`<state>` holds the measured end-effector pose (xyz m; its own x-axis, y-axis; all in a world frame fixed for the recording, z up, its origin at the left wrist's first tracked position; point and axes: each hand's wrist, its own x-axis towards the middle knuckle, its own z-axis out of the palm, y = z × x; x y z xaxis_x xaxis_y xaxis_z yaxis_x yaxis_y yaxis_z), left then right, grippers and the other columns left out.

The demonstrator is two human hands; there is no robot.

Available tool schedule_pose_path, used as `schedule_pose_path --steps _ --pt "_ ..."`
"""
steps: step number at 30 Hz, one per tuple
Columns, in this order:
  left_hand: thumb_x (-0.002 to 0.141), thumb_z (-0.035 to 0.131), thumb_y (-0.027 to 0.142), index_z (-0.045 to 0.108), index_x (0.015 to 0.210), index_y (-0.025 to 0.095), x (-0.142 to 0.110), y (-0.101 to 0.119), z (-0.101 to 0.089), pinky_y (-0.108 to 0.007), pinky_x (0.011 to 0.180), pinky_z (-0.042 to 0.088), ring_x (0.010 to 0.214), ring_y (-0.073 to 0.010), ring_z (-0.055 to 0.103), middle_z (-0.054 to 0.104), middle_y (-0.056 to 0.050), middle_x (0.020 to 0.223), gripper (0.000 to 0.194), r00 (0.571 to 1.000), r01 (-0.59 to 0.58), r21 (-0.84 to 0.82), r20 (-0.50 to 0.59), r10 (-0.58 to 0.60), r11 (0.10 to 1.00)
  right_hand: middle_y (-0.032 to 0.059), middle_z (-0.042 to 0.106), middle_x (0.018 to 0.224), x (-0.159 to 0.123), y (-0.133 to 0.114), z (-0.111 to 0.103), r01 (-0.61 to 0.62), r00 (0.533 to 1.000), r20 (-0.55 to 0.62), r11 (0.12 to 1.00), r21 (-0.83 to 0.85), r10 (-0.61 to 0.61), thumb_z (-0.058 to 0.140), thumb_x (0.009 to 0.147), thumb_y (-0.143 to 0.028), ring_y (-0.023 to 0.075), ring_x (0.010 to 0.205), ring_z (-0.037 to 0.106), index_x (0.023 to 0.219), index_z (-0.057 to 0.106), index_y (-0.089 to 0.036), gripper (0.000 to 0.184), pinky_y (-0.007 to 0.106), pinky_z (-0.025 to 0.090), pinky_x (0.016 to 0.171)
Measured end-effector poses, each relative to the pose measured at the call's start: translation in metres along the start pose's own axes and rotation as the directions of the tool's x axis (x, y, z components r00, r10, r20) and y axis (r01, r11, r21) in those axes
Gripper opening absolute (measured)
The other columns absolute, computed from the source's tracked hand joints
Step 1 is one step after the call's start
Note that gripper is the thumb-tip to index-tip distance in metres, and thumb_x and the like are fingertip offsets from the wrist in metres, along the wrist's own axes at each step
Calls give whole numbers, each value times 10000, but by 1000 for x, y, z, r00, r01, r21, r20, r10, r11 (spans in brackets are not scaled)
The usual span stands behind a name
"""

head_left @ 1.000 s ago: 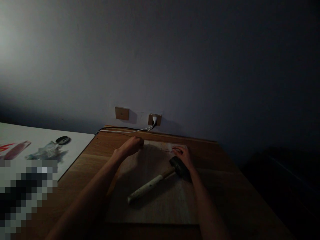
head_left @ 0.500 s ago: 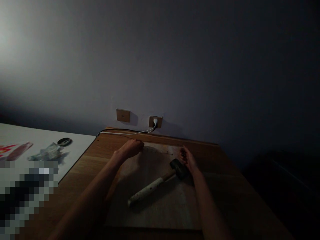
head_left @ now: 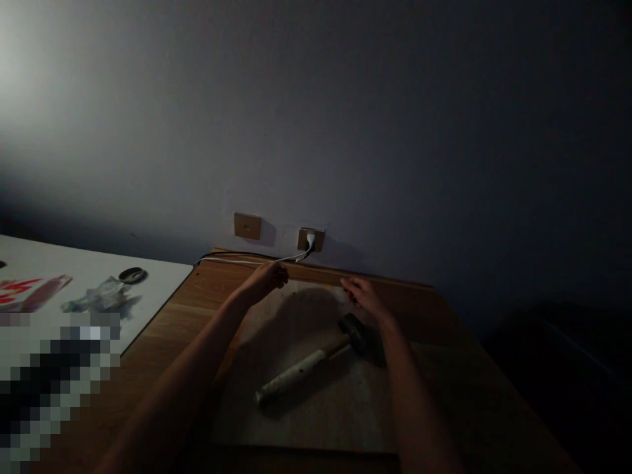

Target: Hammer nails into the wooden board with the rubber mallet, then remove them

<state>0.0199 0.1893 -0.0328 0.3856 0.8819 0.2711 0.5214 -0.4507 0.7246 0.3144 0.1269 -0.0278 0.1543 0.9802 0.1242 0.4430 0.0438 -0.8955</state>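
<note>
My left hand (head_left: 269, 280) is at the far left corner of a pale wooden board (head_left: 306, 421), its fingers curled together. Over the board's far right part is my right hand (head_left: 364, 296), also closed, thumb against fingers. Dim light and small size hide what either hand pinches, if anything. A mallet lies diagonally on the board, its dark head (head_left: 354, 331) just below my right hand and its pale, worn handle (head_left: 291, 377) pointing to the near left. Neither hand touches it. A few tiny dark specks show along the board's far edge.
The board rests on a brown wooden table (head_left: 444, 395) against the wall. A white plug (head_left: 311, 239) sits in a wall socket, with cables (head_left: 237, 257) along the back edge. On a white surface (head_left: 162, 276) at left lie a crumpled clear bag (head_left: 106, 294), a dark round object (head_left: 132, 274) and a red-and-white packet (head_left: 34, 293).
Both hands have risen slightly, and my right hand has shifted left. Thin nail-like pieces seen near it on the board no longer show there. The mallet stays put; the view has shifted slightly.
</note>
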Motion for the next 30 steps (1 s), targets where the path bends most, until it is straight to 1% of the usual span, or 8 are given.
schedule_pose_path --steps 4,7,9,13,17,22,26,30 --pt "963 319 298 642 940 123 -4 -6 6 -243 578 478 635 -148 631 672 -52 730 368 998 59 35 27 -60 998 6 629 656 12 -17 11 15 999 51 994 -112 -9 522 824 -665 159 607 586 740 597 -221 459 247 418 530" --pt "890 527 357 665 907 165 -8 -6 13 -252 623 476 664 -166 636 667 -20 722 236 992 72 137 90 -84 988 47 686 759 12 -18 15 20 999 45 959 -282 -8 614 803 -550 203 769 649 733 606 -212 345 284 460 682" --pt "821 631 305 679 917 191 -11 -1 18 -269 682 483 735 -191 655 690 -28 775 156 987 47 206 139 -76 977 78 714 807 9 -16 17 5 999 52 914 -406 18 670 784 -468 234 844 667 726 621 -209 270 307 452 746" --pt "824 595 172 676 920 198 -16 13 22 -314 790 490 892 -237 669 719 -88 967 129 976 -27 300 216 -40 954 141 742 844 1 -13 23 -38 992 75 818 -574 99 694 808 -406 288 929 685 671 628 -206 250 336 439 770" --pt "879 552 168 659 932 185 -18 21 19 -352 826 492 900 -257 668 708 -126 1030 121 969 -57 326 246 -26 944 159 750 866 -3 -14 31 -51 985 99 791 -610 140 693 810 -290 288 954 692 606 607 -202 238 328 437 757" --pt "895 565 204 624 894 179 -19 20 20 -351 832 477 888 -260 662 694 -150 1034 64 983 12 252 173 -58 968 82 699 751 0 -22 32 -18 992 106 894 -447 72 657 777 -237 228 874 664 605 557 -216 201 289 436 730" --pt "889 556 243 568 791 203 -14 20 23 -317 789 452 862 -245 645 667 -103 877 107 991 128 84 34 -131 988 -13 516 603 3 -39 25 17 996 94 990 -140 -4 472 861 -424 163 607 537 686 489 -246 251 266 401 568" --pt "912 429 284 477 685 216 -6 22 20 -255 614 401 653 -177 570 536 -27 659 241 963 253 -197 -39 -266 947 -44 374 592 2 -56 19 36 993 107 985 169 -55 323 850 -574 144 510 395 722 408 -268 342 239 315 436"
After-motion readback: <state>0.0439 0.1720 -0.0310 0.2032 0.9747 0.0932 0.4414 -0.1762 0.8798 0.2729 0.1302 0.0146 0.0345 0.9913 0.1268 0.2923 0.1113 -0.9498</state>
